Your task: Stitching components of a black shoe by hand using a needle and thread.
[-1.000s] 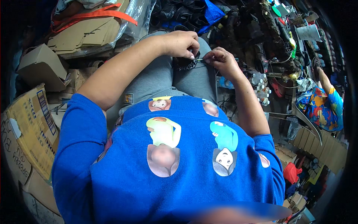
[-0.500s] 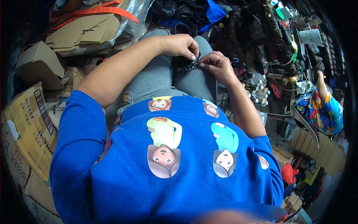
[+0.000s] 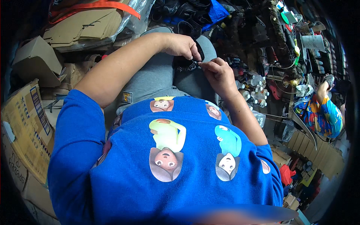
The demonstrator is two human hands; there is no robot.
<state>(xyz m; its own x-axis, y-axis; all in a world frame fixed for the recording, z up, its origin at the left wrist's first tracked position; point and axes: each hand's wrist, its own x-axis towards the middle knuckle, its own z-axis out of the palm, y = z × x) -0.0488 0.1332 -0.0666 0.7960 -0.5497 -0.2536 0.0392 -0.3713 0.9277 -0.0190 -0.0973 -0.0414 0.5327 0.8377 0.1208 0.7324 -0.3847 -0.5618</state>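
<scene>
A small black item (image 3: 186, 66) with a curved strap-like edge and a pale, shiny, spiky trim lies over my lap between my thighs. Its exact kind is hard to make out, as fingers and shadow cover part of it. My left hand (image 3: 183, 47) comes over it from the left, fingers bent down and pinched on its upper edge. From the right, my right hand (image 3: 221, 77) has thumb and forefinger pressed together close to the left fingertips, at the item's right side. Whatever sits in that right pinch is too small to name. Grey trousers (image 3: 150, 75) lie beneath.
Flattened cardboard (image 3: 86, 28) with an orange strap (image 3: 101, 4) lies far left, above an open box (image 3: 37, 62). Black footwear-like pieces (image 3: 183, 11) are heaped ahead by a blue sheet (image 3: 216, 15). Several small bottles (image 3: 258, 92) stand right; beyond sits another person in bright clothing (image 3: 324, 116).
My right hand has turned, its fingers curling in more tightly beside the left fingertips. The left hand stays at the black item. The other person's leg at the right has shifted slightly.
</scene>
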